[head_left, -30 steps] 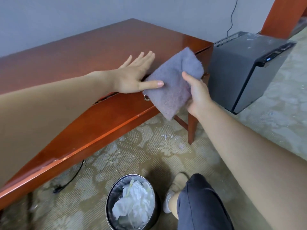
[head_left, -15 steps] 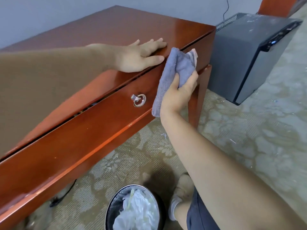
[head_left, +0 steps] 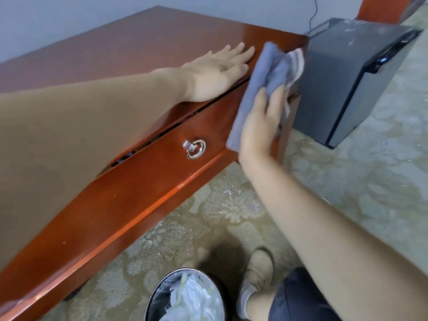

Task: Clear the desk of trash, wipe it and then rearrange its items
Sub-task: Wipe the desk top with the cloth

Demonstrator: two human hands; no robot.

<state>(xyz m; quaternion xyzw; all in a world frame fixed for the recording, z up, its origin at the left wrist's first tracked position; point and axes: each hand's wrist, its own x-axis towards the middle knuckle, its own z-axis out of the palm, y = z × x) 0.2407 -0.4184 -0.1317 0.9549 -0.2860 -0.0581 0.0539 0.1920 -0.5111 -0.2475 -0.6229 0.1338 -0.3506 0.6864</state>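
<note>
Cloth point(head_left: 261, 82) was up in air, now bunched against desk point(head_left: 115, 54) front, far right corner. Right hand point(head_left: 259, 117) fingers curl round it. Left hand point(head_left: 217, 68) lies flat on top, fingers straight. Wiping has begun.

A single wide-angle view from the person's head looks forward and steeply down. It is tilted, so the front edge of the desk point(head_left: 129, 49) slants from lower left to upper right. The left hand point(head_left: 215, 72) and the right hand point(head_left: 259, 121), gripping a cloth point(head_left: 259, 77), sit near, upper centre. The bin point(head_left: 162, 280) lies almost straight below, at the bottom edge.
</note>
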